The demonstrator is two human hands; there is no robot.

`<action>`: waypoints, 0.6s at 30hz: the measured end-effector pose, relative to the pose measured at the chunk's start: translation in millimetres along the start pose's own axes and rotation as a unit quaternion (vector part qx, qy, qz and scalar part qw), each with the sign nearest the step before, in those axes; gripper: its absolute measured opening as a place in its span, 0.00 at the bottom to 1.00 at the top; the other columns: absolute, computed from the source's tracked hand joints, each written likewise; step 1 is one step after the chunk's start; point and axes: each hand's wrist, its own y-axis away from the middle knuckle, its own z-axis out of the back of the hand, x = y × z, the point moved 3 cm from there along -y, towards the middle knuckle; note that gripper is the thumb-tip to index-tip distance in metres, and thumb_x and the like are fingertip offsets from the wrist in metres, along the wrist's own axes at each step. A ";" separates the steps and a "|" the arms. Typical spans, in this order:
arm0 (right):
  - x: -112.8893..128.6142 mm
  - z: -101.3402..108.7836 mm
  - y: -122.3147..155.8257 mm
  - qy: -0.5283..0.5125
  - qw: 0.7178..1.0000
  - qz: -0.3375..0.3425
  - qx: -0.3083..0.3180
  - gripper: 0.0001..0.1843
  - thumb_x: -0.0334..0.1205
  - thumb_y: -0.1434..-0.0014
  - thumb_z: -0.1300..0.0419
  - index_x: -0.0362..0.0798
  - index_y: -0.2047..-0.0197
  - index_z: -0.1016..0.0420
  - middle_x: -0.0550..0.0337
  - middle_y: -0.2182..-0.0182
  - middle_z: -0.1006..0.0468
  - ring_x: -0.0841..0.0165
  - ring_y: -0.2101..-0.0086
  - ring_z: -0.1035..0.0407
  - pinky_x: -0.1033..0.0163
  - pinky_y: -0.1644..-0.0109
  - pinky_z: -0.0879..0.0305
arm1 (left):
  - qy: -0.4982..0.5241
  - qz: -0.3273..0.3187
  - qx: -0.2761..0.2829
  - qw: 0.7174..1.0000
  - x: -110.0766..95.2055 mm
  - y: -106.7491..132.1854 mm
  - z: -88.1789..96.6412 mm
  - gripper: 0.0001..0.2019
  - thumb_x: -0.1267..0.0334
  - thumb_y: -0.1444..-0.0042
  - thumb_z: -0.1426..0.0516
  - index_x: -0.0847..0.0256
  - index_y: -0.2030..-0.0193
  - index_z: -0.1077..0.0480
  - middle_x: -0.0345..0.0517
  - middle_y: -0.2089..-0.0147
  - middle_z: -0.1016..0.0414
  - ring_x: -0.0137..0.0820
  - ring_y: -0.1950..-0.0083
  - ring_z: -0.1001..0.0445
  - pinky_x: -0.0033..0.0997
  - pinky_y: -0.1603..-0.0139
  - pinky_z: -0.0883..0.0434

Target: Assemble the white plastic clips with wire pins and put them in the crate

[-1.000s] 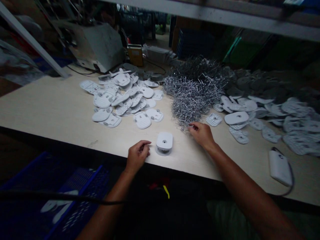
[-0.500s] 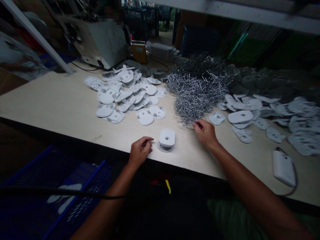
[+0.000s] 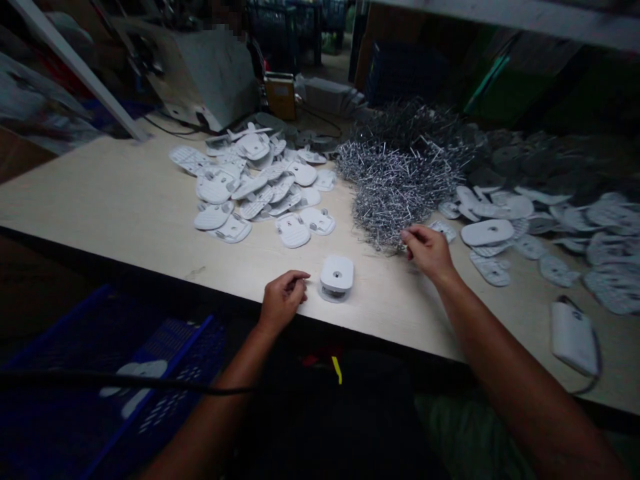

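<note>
On the table near its front edge sits a stacked pair of white plastic plates (image 3: 337, 275), the upper one rounded with a hole in its middle. Just left of it is my left hand (image 3: 283, 300), index finger stretched toward the plates and the other fingers loosely curled, with nothing seen in it. My right hand (image 3: 429, 252) is at the near right edge of a heap of thin metal pins (image 3: 395, 193). Its thumb and fingertips are pinched together; anything between them is too small to make out.
Loose white plastic parts lie in a pile (image 3: 260, 177) left of the pins and another (image 3: 493, 230) to the right. A white box-like device with a cable (image 3: 574, 337) rests at the right front. Below the table's left edge is a blue crate (image 3: 165, 380) with white parts inside.
My right hand has shifted a little to the right along the edge of the pin heap. My left hand and the stacked plates stay about as they were; the view has tilted slightly.
</note>
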 end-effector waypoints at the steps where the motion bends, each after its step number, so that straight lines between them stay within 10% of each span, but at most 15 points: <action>1: -0.1 3.5 -0.5 -0.024 0.999 -0.003 -0.030 0.20 0.56 0.47 0.30 0.47 0.66 0.22 0.64 0.76 0.27 0.72 0.80 0.36 0.68 0.80 0.37 | 0.001 0.001 0.000 1.000 -0.7 0.1 0.1 0.11 0.60 0.36 0.42 0.62 0.54 0.21 0.41 0.69 0.22 0.29 0.72 0.22 0.26 0.70 0.26; 9: -16.4 6.9 7.2 -0.161 0.977 -0.116 -0.072 0.25 0.55 0.59 0.22 0.48 0.66 0.23 0.65 0.74 0.27 0.75 0.80 0.38 0.69 0.82 0.37 | 0.003 0.004 0.000 1.000 -3.4 0.5 -0.3 0.11 0.60 0.35 0.42 0.62 0.54 0.21 0.41 0.69 0.22 0.28 0.72 0.22 0.26 0.69 0.26; 18: -21.0 6.0 18.4 -0.168 0.971 -0.170 0.021 0.26 0.55 0.55 0.22 0.48 0.62 0.24 0.66 0.73 0.26 0.74 0.80 0.38 0.68 0.80 0.37 | 0.011 0.006 0.007 1.000 -5.1 1.0 -0.3 0.11 0.60 0.35 0.42 0.62 0.53 0.21 0.41 0.69 0.23 0.28 0.72 0.23 0.25 0.70 0.27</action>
